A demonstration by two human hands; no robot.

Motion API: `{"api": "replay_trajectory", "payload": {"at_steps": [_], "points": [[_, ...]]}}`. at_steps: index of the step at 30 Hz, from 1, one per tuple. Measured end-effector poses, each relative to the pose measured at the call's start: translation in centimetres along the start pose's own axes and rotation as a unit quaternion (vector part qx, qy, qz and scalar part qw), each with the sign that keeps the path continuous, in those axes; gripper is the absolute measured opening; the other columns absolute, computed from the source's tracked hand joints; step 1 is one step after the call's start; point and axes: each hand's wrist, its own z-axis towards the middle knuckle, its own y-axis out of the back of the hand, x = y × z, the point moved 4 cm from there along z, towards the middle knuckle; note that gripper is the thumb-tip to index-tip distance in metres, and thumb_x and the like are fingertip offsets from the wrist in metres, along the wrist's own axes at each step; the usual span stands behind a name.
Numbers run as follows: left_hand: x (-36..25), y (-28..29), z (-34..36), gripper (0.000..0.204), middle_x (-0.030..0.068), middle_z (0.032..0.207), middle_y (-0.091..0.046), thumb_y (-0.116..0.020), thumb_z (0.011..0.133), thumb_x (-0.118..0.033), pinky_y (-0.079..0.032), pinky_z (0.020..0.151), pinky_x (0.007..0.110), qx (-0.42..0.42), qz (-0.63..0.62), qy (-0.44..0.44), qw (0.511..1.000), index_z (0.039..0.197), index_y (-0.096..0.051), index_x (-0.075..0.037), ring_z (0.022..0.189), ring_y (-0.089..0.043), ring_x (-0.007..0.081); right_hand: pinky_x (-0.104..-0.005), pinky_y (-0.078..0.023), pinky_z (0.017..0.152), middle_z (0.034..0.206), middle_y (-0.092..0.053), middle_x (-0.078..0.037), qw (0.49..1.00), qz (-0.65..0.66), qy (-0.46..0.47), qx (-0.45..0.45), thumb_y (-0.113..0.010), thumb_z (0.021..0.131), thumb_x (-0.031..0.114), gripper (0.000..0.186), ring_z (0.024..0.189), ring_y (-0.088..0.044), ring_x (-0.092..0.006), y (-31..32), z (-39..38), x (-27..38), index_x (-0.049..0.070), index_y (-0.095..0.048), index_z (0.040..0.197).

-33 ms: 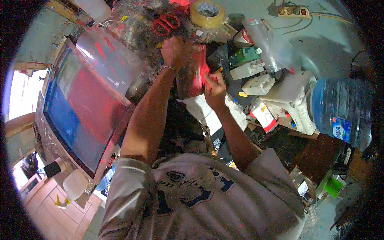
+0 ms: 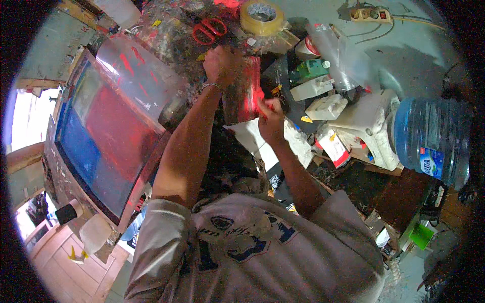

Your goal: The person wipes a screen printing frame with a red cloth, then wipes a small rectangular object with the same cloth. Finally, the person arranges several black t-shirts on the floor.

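A dark rectangular panel lies in front of me, its right side smeared bright red. My left hand is closed at the panel's upper left edge, its fingertips mostly hidden. At the right edge, my right hand is closed, thumb and fingers drawn together against the red smear. What it pinches is too small and blurred to name. Just beyond my left hand lie red-handled scissors. Under the panel's near edge white sheets show.
A large framed screen with blue and red areas stands at left. A tape roll sits at the back. On the right are a green bottle, white containers, a white jerrycan and a big water bottle.
My right hand has shifted slightly down along the panel's red edge, and its fingers are curled more tightly. The left hand stays in place.
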Motion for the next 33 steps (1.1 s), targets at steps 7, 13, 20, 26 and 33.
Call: {"api": "replay_trajectory", "payload": {"at_steps": [7,13,20,26,33], "points": [[2.2,-0.9,2.1,0.037,0.0220,0.088,-0.070,-0.065,0.081,-0.041,-0.055,0.081,0.050,-0.060,0.010,0.020,0.998,0.090,-0.074,-0.006,0.086,-0.069,0.0418,-0.0401,-0.053,0.078,0.100,-0.060,-0.015,0.989,-0.018,-0.043,0.142,-0.062,0.083,0.001,0.033,0.089,-0.063,-0.0317,1.6,-6.0,-0.7,0.012,-0.071,0.113],[1.0,0.6,0.8,0.042,0.0235,0.083,-0.068,-0.061,0.088,-0.043,-0.051,0.072,0.051,-0.109,-0.059,-0.084,0.989,0.083,-0.071,-0.002,0.081,-0.068,0.0409,-0.0433,-0.052,0.081,0.095,-0.063,-0.017,0.990,-0.047,-0.115,0.065,-0.063,0.077,-0.004,0.035,0.089,-0.063,-0.0360,7.9,-6.4,-1.5,0.007,-0.071,0.110],[3.2,2.6,2.1,0.036,0.0128,0.077,-0.067,-0.054,0.098,-0.040,-0.052,0.066,0.044,-0.035,-0.180,-0.096,0.978,0.095,-0.069,-0.007,0.069,-0.066,0.0273,-0.0250,-0.048,0.074,0.092,-0.068,-0.009,0.903,0.258,-0.342,-0.021,-0.061,0.091,0.008,0.025,0.082,-0.060,-0.0127,9.1,-7.5,-6.3,0.002,-0.070,0.113],[-0.2,-1.5,-11.4,0.024,0.0045,0.088,-0.063,-0.054,0.097,-0.031,-0.050,0.051,0.032,0.240,-0.795,0.332,0.447,0.105,-0.061,-0.009,0.072,-0.061,0.0174,-0.0279,-0.049,0.084,0.099,-0.066,-0.009,0.948,0.216,-0.213,-0.096,-0.058,0.081,-0.007,0.033,0.093,-0.062,-0.0163,11.3,-2.4,-0.7,-0.003,-0.068,0.112],[-2.5,-3.3,-15.5,0.027,0.0149,0.090,-0.056,-0.050,0.097,-0.023,-0.046,0.046,0.024,0.400,-0.843,0.347,0.095,0.100,-0.055,0.003,0.067,-0.059,0.0205,-0.0280,-0.048,0.087,0.102,-0.066,-0.010,0.972,0.169,-0.123,-0.110,-0.059,0.079,-0.010,0.033,0.096,-0.062,-0.0190,14.2,2.2,5.3,-0.004,-0.068,0.110]]}}
